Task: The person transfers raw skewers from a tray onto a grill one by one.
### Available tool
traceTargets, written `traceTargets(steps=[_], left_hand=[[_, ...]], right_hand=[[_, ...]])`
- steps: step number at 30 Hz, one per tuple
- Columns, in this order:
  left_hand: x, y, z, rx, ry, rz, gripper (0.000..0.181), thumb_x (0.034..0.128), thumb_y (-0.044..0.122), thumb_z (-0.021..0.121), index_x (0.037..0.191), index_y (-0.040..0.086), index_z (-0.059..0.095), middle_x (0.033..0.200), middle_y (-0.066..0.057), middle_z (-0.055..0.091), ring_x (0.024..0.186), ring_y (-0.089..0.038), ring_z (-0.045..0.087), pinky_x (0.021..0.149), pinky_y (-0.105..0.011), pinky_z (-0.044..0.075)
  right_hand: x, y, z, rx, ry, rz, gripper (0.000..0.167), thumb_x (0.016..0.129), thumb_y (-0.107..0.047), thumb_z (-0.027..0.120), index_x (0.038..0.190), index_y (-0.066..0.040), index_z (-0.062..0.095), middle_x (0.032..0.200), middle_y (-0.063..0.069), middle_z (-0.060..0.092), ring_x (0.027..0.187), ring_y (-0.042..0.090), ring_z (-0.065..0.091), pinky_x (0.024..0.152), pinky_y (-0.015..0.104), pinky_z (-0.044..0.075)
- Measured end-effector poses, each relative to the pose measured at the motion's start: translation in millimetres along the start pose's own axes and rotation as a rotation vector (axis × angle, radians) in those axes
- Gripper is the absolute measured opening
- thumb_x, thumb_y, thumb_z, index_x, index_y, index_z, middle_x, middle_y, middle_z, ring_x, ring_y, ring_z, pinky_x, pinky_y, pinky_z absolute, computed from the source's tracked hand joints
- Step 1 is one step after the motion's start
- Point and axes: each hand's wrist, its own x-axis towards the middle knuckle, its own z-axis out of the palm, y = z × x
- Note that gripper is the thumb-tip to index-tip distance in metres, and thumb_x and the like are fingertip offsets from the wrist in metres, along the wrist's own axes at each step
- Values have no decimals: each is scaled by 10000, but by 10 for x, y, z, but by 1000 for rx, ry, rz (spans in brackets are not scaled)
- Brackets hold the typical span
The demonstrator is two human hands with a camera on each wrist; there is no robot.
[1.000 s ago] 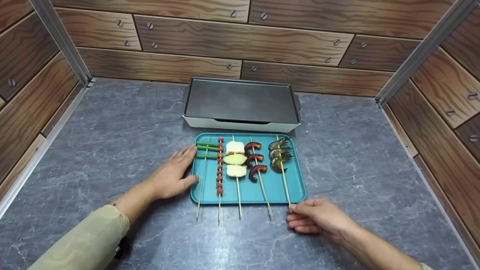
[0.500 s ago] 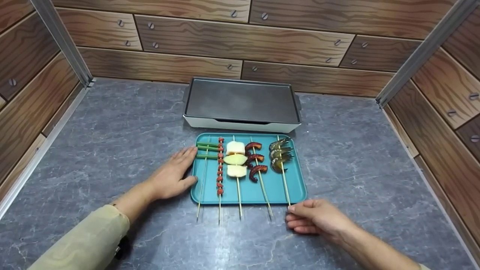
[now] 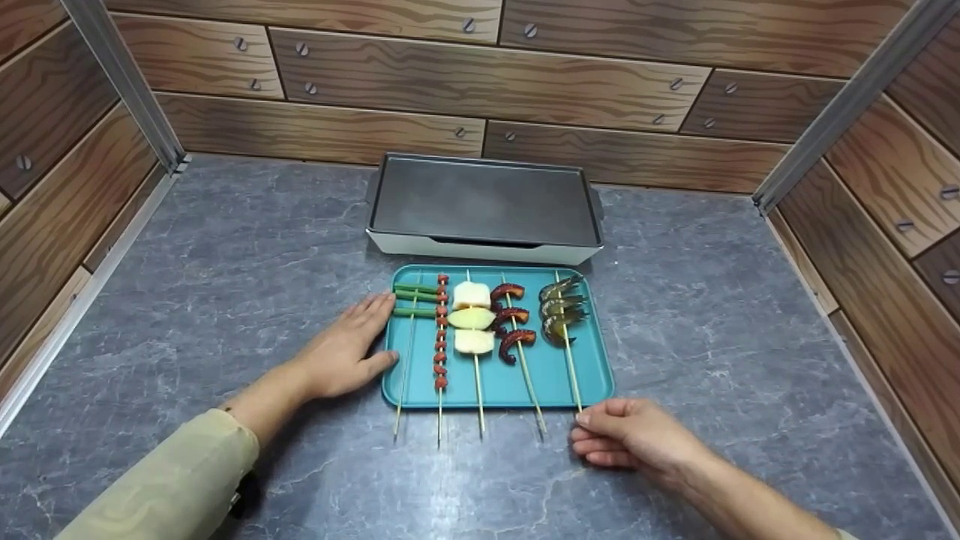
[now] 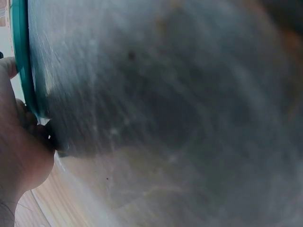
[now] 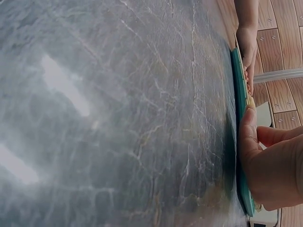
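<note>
A teal tray carries several skewers side by side, their stick ends poking past its front edge. At the right lies a shrimp skewer; my right hand pinches its stick end between thumb and fingers. My left hand rests with extended fingers against the tray's left edge. From the left come a green vegetable skewer, a skewer of small red pieces, a skewer of pale chunks and a dark red tentacle skewer. In the right wrist view, the right hand covers the pinched stick.
Behind the tray stands an electric griddle with a flat dark plate and white base. Wood-patterned walls enclose the grey marbled table at the back and both sides. Metal strips run along the corners.
</note>
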Motion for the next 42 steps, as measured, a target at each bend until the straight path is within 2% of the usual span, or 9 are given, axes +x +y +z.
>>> traceTargets(steps=[15,23,42], left_hand=[[3,5,1,20,10,1,850,1072,418,533,1671,-43,144,1730,-249,157,1608,-416,128,1298,-579,106],[-1,4,11,-3,22,11,829,1071,396,530,1660,-65,173,1716,-276,195,1600,-439,146,1298,-588,113],[-11,20,-6,20,12,2,842,1072,410,528,1666,-52,150,1727,-258,163,1604,-430,136,1296,-584,118]], right_hand=[[-16,-46,23,19,-1,-30,117,1020,-110,709,1072,-6,707,991,112,775,878,167,768,815,289,643],[-29,-48,24,39,-12,-47,110,1025,-92,697,1078,4,713,979,107,779,880,163,772,813,277,641],[-69,-66,34,69,-29,-50,120,1020,-108,709,1081,-5,712,991,100,776,886,148,761,824,264,632]])
